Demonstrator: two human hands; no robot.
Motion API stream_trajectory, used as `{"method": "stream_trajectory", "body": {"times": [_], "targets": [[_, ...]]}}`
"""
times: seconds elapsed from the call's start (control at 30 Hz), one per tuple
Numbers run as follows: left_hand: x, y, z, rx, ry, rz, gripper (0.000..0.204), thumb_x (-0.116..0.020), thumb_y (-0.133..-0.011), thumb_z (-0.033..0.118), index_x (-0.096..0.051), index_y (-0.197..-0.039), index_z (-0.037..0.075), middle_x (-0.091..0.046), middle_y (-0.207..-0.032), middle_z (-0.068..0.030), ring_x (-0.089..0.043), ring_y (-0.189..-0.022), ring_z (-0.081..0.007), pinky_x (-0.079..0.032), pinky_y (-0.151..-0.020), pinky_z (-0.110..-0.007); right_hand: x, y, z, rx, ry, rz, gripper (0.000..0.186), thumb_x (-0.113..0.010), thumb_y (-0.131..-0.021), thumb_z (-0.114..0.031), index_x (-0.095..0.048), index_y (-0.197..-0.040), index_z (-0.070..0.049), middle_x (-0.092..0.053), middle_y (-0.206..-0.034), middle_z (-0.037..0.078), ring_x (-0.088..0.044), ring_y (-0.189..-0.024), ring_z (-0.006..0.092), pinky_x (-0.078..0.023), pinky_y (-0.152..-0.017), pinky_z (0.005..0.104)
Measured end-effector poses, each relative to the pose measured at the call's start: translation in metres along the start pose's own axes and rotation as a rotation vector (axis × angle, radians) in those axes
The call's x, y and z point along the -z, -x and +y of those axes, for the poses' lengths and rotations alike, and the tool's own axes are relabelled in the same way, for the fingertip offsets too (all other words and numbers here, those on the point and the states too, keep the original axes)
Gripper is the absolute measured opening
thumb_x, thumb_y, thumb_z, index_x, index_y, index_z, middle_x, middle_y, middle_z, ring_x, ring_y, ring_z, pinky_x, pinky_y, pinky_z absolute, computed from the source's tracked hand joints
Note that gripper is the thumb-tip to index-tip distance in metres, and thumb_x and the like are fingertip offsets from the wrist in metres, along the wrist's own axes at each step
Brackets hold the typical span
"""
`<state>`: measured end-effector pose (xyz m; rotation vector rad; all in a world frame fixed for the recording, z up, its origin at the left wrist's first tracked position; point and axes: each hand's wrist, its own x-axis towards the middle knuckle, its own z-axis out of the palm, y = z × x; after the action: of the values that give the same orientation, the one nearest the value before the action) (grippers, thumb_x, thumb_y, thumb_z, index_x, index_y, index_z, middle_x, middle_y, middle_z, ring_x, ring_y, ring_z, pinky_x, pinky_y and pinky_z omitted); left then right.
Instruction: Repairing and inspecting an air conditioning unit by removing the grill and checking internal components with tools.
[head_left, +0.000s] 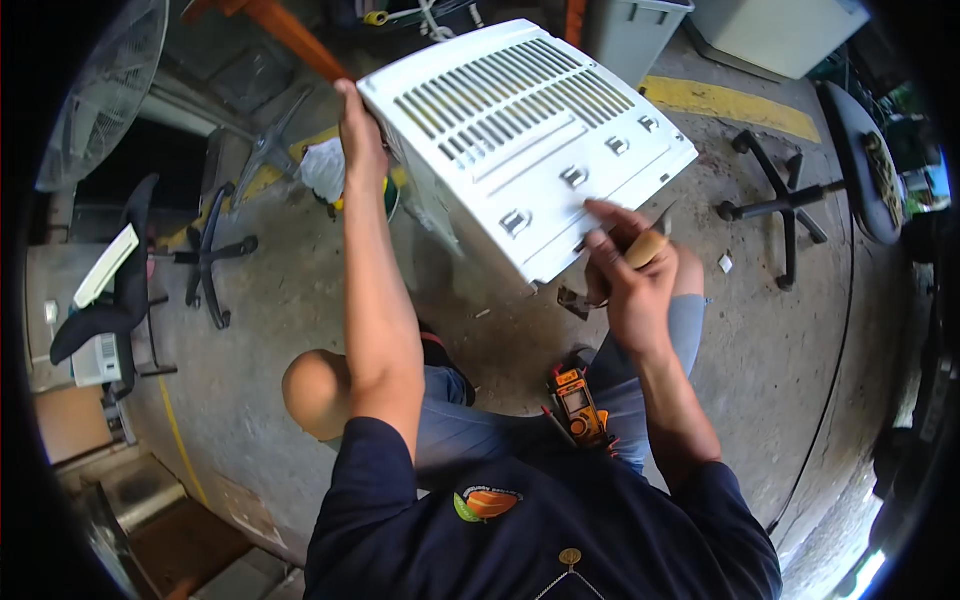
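Note:
My left hand grips the left edge of a white metal appliance housing with rows of slotted vents and small raised tabs, held tilted up before me. My right hand is at the housing's lower right edge, closed round a tool with a light wooden handle; part of a thin metal piece shows beyond my fingers. An orange and black clamp meter with leads lies between my legs. Behind my left hand an orange bar rises to the upper left.
An office chair base stands at right, another at left, with a mesh fan guard above it. A grey bin and white box are at the back. A white bag sits behind my left arm. A black cable crosses the floor.

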<state>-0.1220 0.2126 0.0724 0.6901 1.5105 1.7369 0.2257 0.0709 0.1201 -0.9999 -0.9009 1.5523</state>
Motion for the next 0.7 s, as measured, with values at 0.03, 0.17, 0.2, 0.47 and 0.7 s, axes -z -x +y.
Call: {"method": "stream_trajectory", "body": {"times": [0.03, 0.17, 0.2, 0.47, 0.7], "targets": [[-0.02, -0.002, 0.022, -0.002, 0.003, -0.025, 0.087, -0.038, -0.113, 0.073, -0.066, -0.14, -0.005, -0.073, -0.134, -0.0221, -0.072, -0.112, -0.0263, -0.056, -0.098, -0.038, 0.004, -0.003, -0.015, 0.016, -0.003, 0.02, 0.033, -0.07, -0.103, 0.002, -0.07, -0.136, 0.004, -0.065, -0.079, 0.003, -0.054, -0.053, 0.0092, -0.04, -0.047, 0.0211], [-0.085, -0.029, 0.065, 0.004, -0.354, -0.225, 0.082, -0.044, -0.112, 0.069, -0.067, -0.141, -0.004, -0.07, -0.139, -0.0234, -0.071, -0.121, -0.0292, -0.055, -0.103, -0.04, 0.038, -0.02, -0.042, 0.008, -0.218, 0.083, 0.033, -0.067, -0.104, -0.001, -0.067, -0.137, 0.003, -0.061, -0.076, 0.004, -0.049, -0.053, 0.0065, -0.037, -0.048, 0.0202], [-0.104, -0.041, 0.067, -0.028, -0.424, -0.289, 0.081, -0.046, -0.112, 0.068, -0.068, -0.14, -0.005, -0.071, -0.139, -0.024, -0.071, -0.121, -0.0299, -0.055, -0.104, -0.04, 0.05, -0.027, -0.04, -0.011, -0.288, 0.09, 0.033, -0.066, -0.104, -0.001, -0.066, -0.137, 0.002, -0.062, -0.077, 0.004, -0.048, -0.053, 0.0061, -0.036, -0.048, 0.02], [-0.206, -0.071, 0.017, -0.102, -0.754, -0.538, 0.078, -0.05, -0.11, 0.066, -0.072, -0.135, -0.005, -0.072, -0.135, -0.0247, -0.071, -0.121, -0.0337, -0.055, -0.104, -0.043, 0.12, -0.053, 0.02, -0.171, -0.626, 0.26, 0.023, -0.06, -0.104, -0.001, -0.063, -0.127, -0.002, -0.064, -0.085, 0.008, -0.047, -0.059, 0.0043, -0.032, -0.051, 0.0186], [-0.239, -0.07, -0.06, -0.099, -1.045, -0.678, 0.076, -0.052, -0.109, 0.064, -0.073, -0.133, -0.004, -0.074, -0.132, -0.024, -0.072, -0.119, -0.0373, -0.055, -0.104, -0.045, 0.152, -0.058, 0.078, -0.302, -0.589, 0.41, 0.015, -0.06, -0.104, -0.005, -0.062, -0.119, -0.005, -0.067, -0.091, 0.01, -0.05, -0.061, 0.007, -0.033, -0.051, 0.0215]]}}
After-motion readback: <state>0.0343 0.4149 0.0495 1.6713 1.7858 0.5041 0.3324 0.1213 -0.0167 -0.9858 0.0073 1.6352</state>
